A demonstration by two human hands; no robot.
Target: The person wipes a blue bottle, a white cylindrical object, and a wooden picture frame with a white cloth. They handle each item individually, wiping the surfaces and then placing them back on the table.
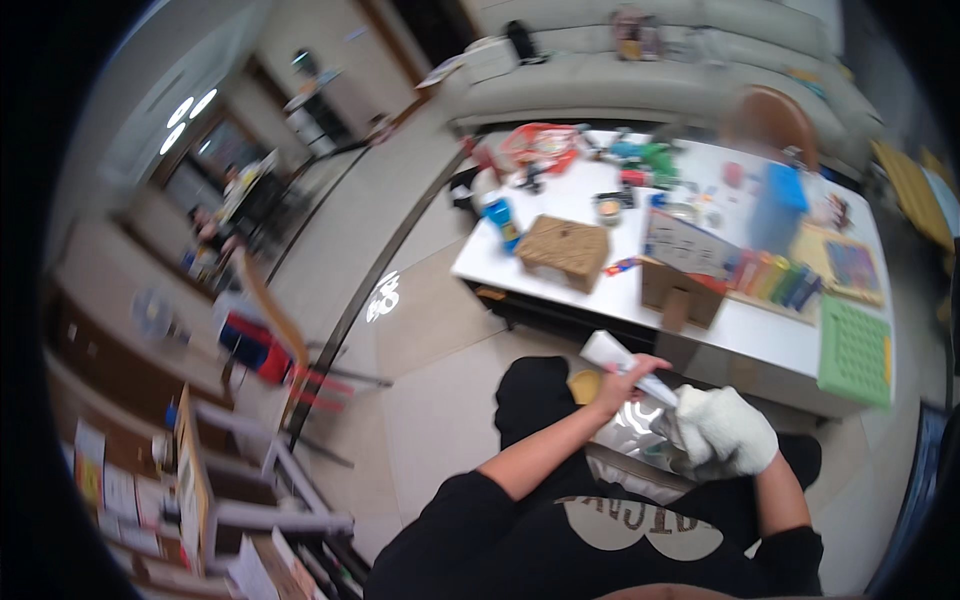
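My left hand [628, 381] grips a slim white object [606, 349], perhaps a tube or bottle, held slantwise above my lap. Its lower end comes close to the fluffy white cloth or mitt [731, 431] that covers my right hand. The fingers of that hand are hidden, so their grip does not show. Beneath both hands, between my knees, lies a shiny silvery or clear thing [637, 424], partly covered and blurred. A round yellow thing [584, 386] shows beside my left forearm.
Before me stands a white table [480, 259] with a brown woven box [564, 251], a blue bottle [501, 221], a cardboard stand [679, 292], a blue container [778, 206] and a green tray [853, 352]. A grey sofa [600, 75] is behind it. Chairs and a shelf [262, 517] stand left.
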